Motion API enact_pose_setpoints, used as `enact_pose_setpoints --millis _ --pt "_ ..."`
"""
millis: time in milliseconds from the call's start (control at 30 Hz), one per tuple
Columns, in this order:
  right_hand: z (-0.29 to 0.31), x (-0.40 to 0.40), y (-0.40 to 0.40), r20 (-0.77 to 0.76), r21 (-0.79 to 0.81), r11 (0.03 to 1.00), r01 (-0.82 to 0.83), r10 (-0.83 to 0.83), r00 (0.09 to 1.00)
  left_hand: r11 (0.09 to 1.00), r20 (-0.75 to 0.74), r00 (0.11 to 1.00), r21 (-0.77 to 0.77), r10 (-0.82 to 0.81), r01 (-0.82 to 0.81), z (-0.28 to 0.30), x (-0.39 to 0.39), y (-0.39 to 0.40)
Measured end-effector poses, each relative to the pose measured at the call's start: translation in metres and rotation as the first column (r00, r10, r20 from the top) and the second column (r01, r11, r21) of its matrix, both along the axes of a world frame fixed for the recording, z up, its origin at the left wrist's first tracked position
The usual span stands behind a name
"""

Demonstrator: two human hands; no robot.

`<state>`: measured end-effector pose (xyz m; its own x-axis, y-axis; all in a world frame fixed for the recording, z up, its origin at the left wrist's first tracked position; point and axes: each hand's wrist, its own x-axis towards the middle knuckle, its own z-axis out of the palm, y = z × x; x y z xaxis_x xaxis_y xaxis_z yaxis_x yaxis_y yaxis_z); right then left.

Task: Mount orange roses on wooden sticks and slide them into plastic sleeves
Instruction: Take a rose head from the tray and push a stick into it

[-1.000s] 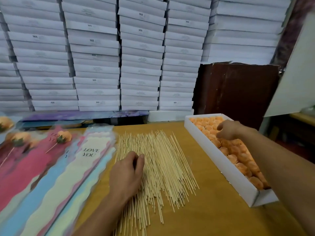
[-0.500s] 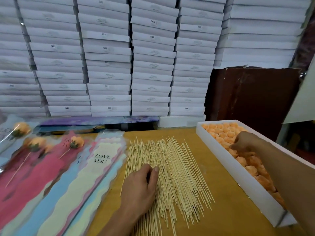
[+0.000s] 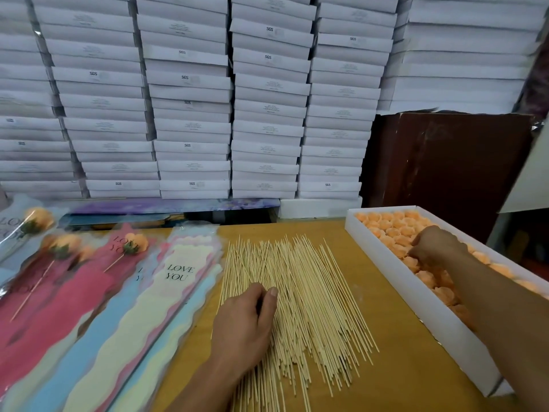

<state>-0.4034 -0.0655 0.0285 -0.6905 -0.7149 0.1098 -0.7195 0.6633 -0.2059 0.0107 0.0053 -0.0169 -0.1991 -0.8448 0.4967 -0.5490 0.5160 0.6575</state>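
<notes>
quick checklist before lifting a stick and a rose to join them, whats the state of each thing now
1. Left hand on the wooden sticks, fingers curled into the pile: ok.
2. Just one stick pinched: cannot tell.
3. Right hand inside the white box, on the orange roses: ok.
4. A rose actually gripped: cannot tell, fingers hide it.
5. Empty plastic sleeves lying left of the sticks: ok.
6. Bare table between sticks and box for the joining: ok.

Soft even light (edges bowed, left blurred)
</notes>
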Motion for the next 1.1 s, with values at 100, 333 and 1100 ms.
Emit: enact_pose_setpoints --millis 100,333,1100 --pt "0.005 -0.003 0.0 0.093 -0.035 0.999 0.008 -0.004 0.996 1.0 -0.005 1.0 -0.001 0.002 -0.002 0.0 0.0 -0.001" --pt "0.027 -0.006 0.003 0.208 -0.136 0.99 0.031 -0.002 0.978 1.0 -0.012 1.0 0.014 -0.011 0.011 0.002 0.0 0.0" --pt "0.053 0.223 0.062 0.438 -0.572 0.665 -0.48 0.743 0.507 1.0 -0.148 0.989 0.023 -0.001 0.004 0.001 0.002 -0.009"
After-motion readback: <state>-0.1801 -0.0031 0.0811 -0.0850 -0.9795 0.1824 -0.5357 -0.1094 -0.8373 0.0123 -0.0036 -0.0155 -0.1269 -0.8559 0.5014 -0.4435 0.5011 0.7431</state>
